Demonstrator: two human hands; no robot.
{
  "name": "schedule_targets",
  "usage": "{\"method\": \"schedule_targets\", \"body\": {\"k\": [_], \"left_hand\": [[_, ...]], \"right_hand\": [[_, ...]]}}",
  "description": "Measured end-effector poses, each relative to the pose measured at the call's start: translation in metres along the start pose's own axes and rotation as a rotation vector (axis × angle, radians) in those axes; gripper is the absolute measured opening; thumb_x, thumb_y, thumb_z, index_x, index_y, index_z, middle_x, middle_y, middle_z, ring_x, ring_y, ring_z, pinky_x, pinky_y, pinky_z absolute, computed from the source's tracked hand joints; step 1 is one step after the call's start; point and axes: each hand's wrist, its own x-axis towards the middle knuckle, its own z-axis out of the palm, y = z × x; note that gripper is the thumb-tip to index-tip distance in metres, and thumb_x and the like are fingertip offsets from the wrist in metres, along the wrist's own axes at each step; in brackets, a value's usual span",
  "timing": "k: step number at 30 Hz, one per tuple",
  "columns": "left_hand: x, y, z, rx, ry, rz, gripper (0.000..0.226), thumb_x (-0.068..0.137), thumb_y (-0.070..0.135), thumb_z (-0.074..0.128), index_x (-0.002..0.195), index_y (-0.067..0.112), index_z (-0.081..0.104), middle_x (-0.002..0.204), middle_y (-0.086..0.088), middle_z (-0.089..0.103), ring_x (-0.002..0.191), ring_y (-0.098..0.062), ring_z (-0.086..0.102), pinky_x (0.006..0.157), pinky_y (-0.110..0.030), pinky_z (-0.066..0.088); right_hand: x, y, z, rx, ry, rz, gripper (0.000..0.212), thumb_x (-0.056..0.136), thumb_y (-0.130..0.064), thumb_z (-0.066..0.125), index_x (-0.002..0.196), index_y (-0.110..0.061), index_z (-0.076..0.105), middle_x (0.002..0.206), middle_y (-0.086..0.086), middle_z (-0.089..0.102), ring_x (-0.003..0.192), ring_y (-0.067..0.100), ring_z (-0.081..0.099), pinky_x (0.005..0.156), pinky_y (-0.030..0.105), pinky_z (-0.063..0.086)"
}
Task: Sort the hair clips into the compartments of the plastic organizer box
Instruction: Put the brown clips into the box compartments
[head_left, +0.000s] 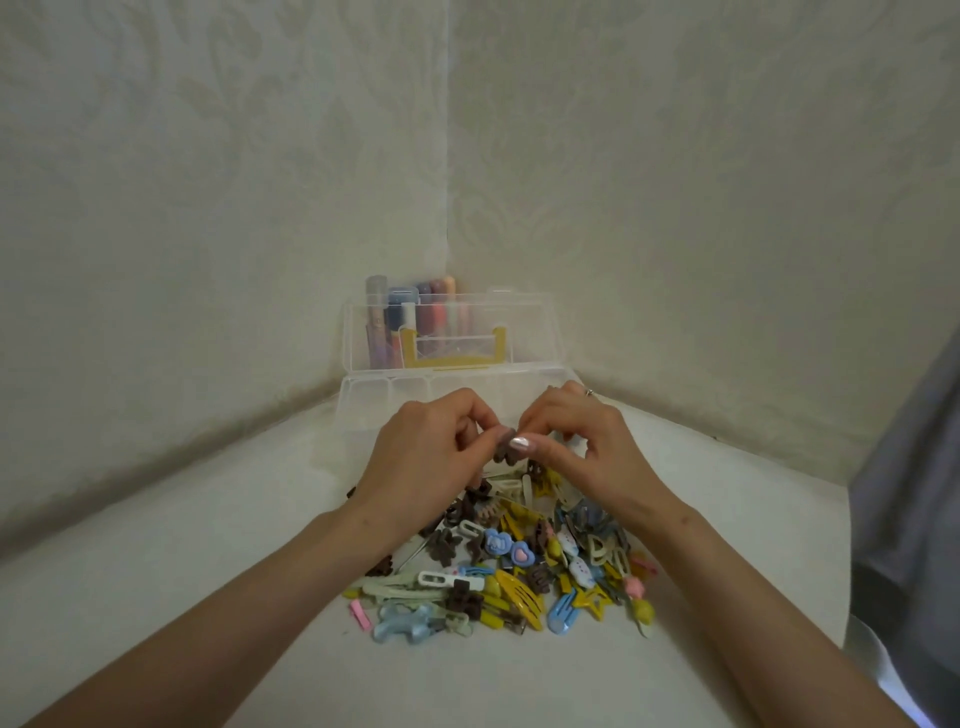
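The left hand (415, 452) and right hand (571, 441) both pinch one brown clip (503, 452). A big pile (519, 566) waits nearby. The far box (363, 397) looks bare (hardly started).

Quick count: two hands in shot, the left hand (421, 447) and the right hand (576, 441), with one ring (589, 392) on the right. One brown clip (505, 449) is pinched between them. One clear organizer box (363, 395), one lid (530, 332), one yellow handle (452, 359). Around six tubes (415, 312), hard to be exact. One pile of hair clips (519, 566), dozens, too tangled to count, including one blue bow (402, 623) and two heart clips (521, 555).
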Motion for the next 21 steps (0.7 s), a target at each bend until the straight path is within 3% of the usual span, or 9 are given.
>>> {"method": "schedule_targets", "body": {"k": [6, 11, 13, 16, 21], "left_hand": [[0.004, 0.007, 0.003, -0.069, -0.017, -0.002, 0.01, 0.087, 0.027, 0.06, 0.078, 0.021, 0.06, 0.046, 0.008, 0.059, 0.04, -0.001, 0.048, 0.054, -0.025, 0.04], [-0.009, -0.008, -0.017, -0.037, -0.053, -0.035, 0.005, 0.089, 0.027, 0.057, 0.084, 0.025, 0.058, 0.055, 0.004, 0.064, 0.045, -0.008, 0.055, 0.056, -0.025, 0.047], [-0.017, -0.018, -0.028, 0.006, -0.066, -0.051, 0.005, 0.089, 0.026, 0.057, 0.083, 0.026, 0.058, 0.055, 0.006, 0.065, 0.047, -0.011, 0.058, 0.057, -0.025, 0.049], [-0.029, -0.032, -0.04, 0.101, -0.061, -0.075, 0.009, 0.088, 0.026, 0.058, 0.08, 0.03, 0.057, 0.054, 0.01, 0.064, 0.049, -0.01, 0.057, 0.056, -0.021, 0.045], [-0.033, -0.045, -0.052, 0.096, -0.041, -0.113, 0.01, 0.088, 0.023, 0.058, 0.079, 0.027, 0.059, 0.055, 0.008, 0.066, 0.048, -0.011, 0.055, 0.059, -0.03, 0.048]], "right_hand": [[-0.002, 0.003, -0.003, 0.059, -0.002, 0.034, 0.037, 0.079, -0.05, 0.058, 0.074, -0.014, 0.068, 0.074, 0.002, 0.063, 0.073, 0.022, 0.049, 0.064, 0.041, 0.04], [-0.001, 0.005, -0.02, 0.068, 0.179, 0.187, 0.022, 0.082, -0.041, 0.063, 0.076, -0.019, 0.067, 0.073, -0.007, 0.059, 0.068, 0.005, 0.044, 0.062, 0.021, 0.035], [0.0, 0.014, -0.028, 0.063, 0.291, 0.261, 0.016, 0.086, -0.031, 0.063, 0.075, -0.02, 0.066, 0.074, -0.005, 0.062, 0.066, 0.008, 0.044, 0.062, 0.025, 0.034], [0.0, 0.025, -0.032, 0.037, 0.39, 0.37, 0.019, 0.086, -0.032, 0.062, 0.074, -0.018, 0.065, 0.077, 0.002, 0.065, 0.067, 0.013, 0.047, 0.063, 0.029, 0.038], [0.001, 0.032, -0.03, -0.03, 0.396, 0.455, 0.021, 0.086, -0.034, 0.062, 0.078, -0.015, 0.067, 0.075, -0.003, 0.062, 0.064, 0.01, 0.047, 0.063, 0.03, 0.039]]}}
